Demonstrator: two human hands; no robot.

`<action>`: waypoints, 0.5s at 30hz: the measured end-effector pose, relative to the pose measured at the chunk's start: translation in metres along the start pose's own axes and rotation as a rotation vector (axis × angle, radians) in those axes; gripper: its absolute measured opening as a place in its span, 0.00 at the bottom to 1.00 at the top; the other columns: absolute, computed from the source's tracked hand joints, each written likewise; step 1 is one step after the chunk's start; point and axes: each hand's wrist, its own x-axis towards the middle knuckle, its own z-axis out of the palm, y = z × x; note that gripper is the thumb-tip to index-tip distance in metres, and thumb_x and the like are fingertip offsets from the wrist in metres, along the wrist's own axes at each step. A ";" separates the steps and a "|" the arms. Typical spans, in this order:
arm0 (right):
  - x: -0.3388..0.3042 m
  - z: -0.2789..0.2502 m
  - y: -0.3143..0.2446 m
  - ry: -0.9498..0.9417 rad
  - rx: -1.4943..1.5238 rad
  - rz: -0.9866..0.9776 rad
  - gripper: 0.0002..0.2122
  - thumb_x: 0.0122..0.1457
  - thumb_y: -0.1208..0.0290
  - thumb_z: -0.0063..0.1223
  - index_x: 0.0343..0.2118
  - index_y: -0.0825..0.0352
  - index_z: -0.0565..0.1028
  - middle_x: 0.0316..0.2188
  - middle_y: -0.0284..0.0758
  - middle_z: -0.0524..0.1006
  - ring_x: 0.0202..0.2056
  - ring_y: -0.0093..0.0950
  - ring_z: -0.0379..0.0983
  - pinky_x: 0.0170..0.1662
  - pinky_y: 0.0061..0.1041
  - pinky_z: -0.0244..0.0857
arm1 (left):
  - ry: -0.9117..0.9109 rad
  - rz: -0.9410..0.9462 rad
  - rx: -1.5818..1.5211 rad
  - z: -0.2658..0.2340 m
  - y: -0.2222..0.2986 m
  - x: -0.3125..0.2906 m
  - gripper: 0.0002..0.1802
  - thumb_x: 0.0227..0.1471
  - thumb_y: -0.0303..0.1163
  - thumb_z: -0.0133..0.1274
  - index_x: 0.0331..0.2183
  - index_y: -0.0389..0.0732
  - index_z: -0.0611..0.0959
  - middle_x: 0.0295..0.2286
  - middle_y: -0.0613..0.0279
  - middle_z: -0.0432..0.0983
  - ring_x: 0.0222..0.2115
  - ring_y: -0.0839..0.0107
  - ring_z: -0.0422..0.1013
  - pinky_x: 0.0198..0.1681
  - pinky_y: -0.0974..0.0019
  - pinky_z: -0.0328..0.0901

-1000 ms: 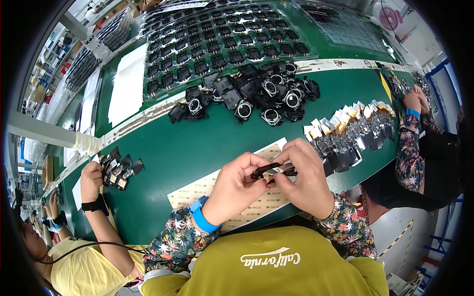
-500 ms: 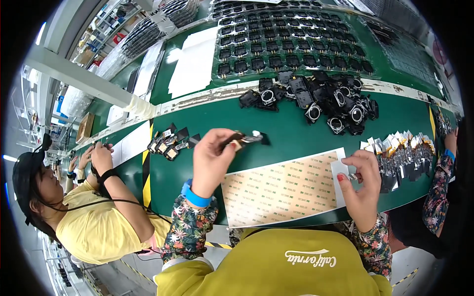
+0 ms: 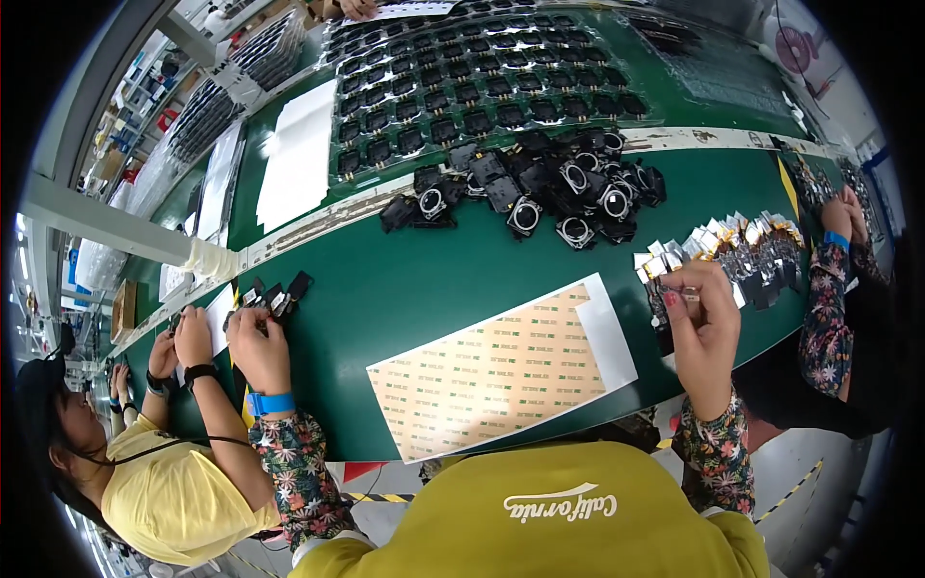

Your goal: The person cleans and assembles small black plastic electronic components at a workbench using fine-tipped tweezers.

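Observation:
My left hand [image 3: 262,358], fingers curled down, is at the small pile of black electronic parts [image 3: 283,297] on the left of the green bench. What its fingertips hold is mostly hidden. On the right, my right hand [image 3: 705,332] pinches a small strip-shaped electronic part with thumb and forefinger, at the near-left edge of a heap of flex-cable parts [image 3: 756,252] with white and silver tabs. Between my hands lies a tan adhesive sheet [image 3: 491,371] with printed rows on a white backing; its right end is bare white.
Behind the sheet is a heap of black housings with round rings [image 3: 578,188]. Farther back are clear trays of black parts [image 3: 482,87] beyond a worn white ledge [image 3: 318,223]. A person in yellow [image 3: 178,482] works at left; another person's hand [image 3: 843,216] is at right.
My left hand has moved left to the small pile, carrying the black part it held. My right hand has left the sheet's white end for the flex-cable heap. The whole view has shifted.

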 end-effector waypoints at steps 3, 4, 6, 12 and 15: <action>0.004 -0.010 0.007 0.068 0.024 0.051 0.07 0.55 0.86 0.44 0.34 0.72 0.72 0.35 0.34 0.69 0.23 0.14 0.60 0.24 0.11 0.53 | 0.090 0.233 -0.075 0.000 0.054 0.019 0.06 0.42 0.24 0.54 0.29 0.36 0.77 0.34 0.52 0.73 0.38 0.53 0.69 0.41 0.57 0.64; 0.004 -0.011 0.010 0.073 0.014 0.053 0.07 0.55 0.86 0.44 0.34 0.72 0.72 0.35 0.34 0.69 0.23 0.14 0.60 0.24 0.11 0.53 | 0.070 0.335 -0.158 0.005 0.079 0.023 0.10 0.43 0.25 0.55 0.33 0.37 0.77 0.38 0.50 0.72 0.40 0.52 0.68 0.43 0.58 0.64; 0.008 -0.005 0.013 0.004 0.032 0.001 0.08 0.54 0.86 0.44 0.36 0.71 0.73 0.36 0.36 0.70 0.24 0.18 0.63 0.25 0.12 0.56 | -0.012 0.487 -0.304 0.017 0.128 0.030 0.17 0.45 0.30 0.56 0.40 0.38 0.77 0.44 0.48 0.69 0.45 0.50 0.66 0.46 0.57 0.62; 0.024 0.019 -0.002 -0.116 -0.224 -0.163 0.16 0.51 0.88 0.44 0.43 0.68 0.72 0.42 0.43 0.69 0.34 0.34 0.70 0.36 0.24 0.64 | -0.140 0.587 -0.293 0.074 0.201 0.042 0.25 0.47 0.43 0.55 0.47 0.43 0.74 0.50 0.50 0.64 0.52 0.50 0.58 0.52 0.53 0.57; 0.032 0.031 0.014 -0.067 -0.436 -0.266 0.21 0.49 0.88 0.44 0.47 0.66 0.69 0.47 0.47 0.67 0.42 0.42 0.69 0.43 0.32 0.65 | -0.179 0.607 -0.289 0.079 0.213 0.037 0.26 0.47 0.45 0.55 0.47 0.43 0.74 0.51 0.49 0.63 0.53 0.50 0.58 0.52 0.53 0.56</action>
